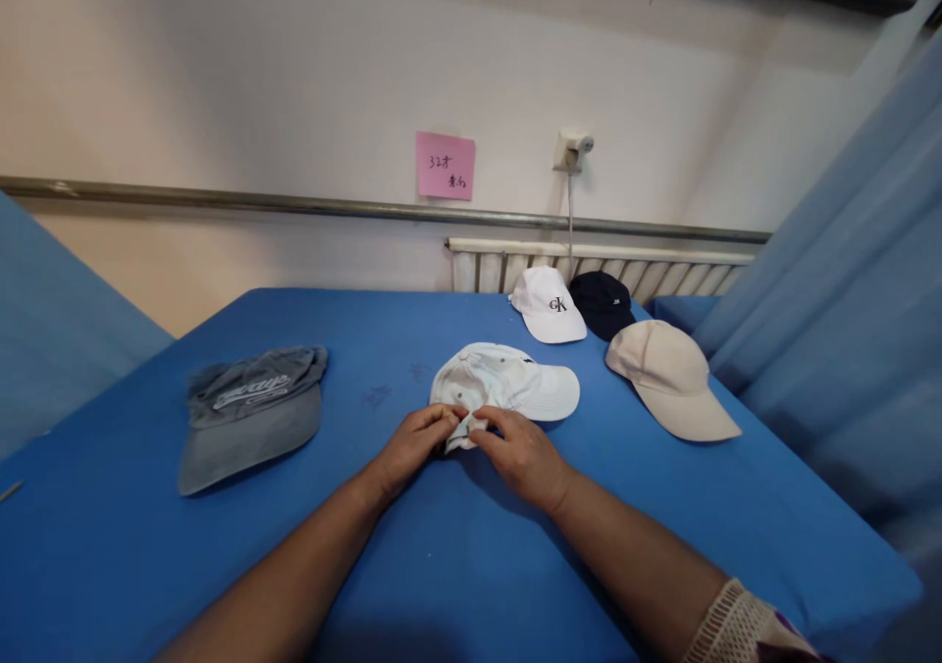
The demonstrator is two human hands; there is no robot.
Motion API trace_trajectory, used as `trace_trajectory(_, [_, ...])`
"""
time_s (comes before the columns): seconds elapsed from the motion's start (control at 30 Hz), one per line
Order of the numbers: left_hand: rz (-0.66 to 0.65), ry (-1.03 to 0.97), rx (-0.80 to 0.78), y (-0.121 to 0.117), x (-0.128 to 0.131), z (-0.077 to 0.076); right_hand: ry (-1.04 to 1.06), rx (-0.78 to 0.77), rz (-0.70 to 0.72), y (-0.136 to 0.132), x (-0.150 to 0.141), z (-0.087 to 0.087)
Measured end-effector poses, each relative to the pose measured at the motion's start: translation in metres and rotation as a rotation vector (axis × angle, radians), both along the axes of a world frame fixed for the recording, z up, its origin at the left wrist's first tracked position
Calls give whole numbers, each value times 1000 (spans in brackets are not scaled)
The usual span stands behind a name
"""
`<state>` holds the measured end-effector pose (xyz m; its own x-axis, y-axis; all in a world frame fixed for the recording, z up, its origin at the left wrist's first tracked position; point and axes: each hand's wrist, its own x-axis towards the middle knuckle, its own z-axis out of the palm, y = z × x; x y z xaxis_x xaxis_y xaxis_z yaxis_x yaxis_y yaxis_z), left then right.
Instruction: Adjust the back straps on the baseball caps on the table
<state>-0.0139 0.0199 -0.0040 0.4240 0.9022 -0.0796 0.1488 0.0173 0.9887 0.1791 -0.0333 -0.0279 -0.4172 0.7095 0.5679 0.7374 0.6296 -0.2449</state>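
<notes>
A white baseball cap (507,381) lies on the blue table (412,545), its brim pointing right. My left hand (412,442) and my right hand (519,452) meet at the cap's near back edge. Both pinch the strap there with fingers closed on it. The strap itself is mostly hidden by my fingers.
A grey cap with lettering (250,413) lies at the left. A white logo cap (549,302), a dark cap (603,302) and a beige cap (673,379) sit at the back right. Blue curtains (846,330) hang at the right and left; a radiator (662,269) runs along the wall.
</notes>
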Motion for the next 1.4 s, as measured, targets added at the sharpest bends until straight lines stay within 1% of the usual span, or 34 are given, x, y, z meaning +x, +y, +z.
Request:
trace_trajectory(0.1, [-37,-40,4,3,-2,-2,12,12,9,1,0,0])
trace_trajectory(0.2, [-46,-75,-5,5,-3,-5,10,16,6,0,1,1])
trace_trajectory(0.33, [-75,-94,-7,6,-3,-9,-9,-28,-14,-1,1,4])
trace_trajectory(0.47, [-81,-52,21,5,-1,-9,-4,-61,-1,-1,2,4])
trace_trajectory(0.6, [-72,-20,48,3,1,-6,-10,-49,-11,0,2,1])
trace_trajectory(0.7, [-68,1,41,1,2,-4,-23,-34,-25,0,2,-1])
trace_trajectory(0.87, [-77,47,27,1,-1,-1,-11,-27,-1,-1,3,-1])
trace_trajectory(1.0, [-92,56,10,2,-1,-3,-10,-32,3,-2,2,-1])
trace_trajectory(1.13, [-94,98,37,2,3,-7,-11,-12,25,-2,0,0])
trace_trajectory(1.23, [-65,114,109,0,5,-9,-12,1,23,-2,0,1])
trace_trajectory(1.3, [-25,146,223,-2,7,-8,-14,-3,-1,-1,1,2])
trace_trajectory(1.4, [17,229,398,-6,7,-5,-20,-26,-75,1,3,1])
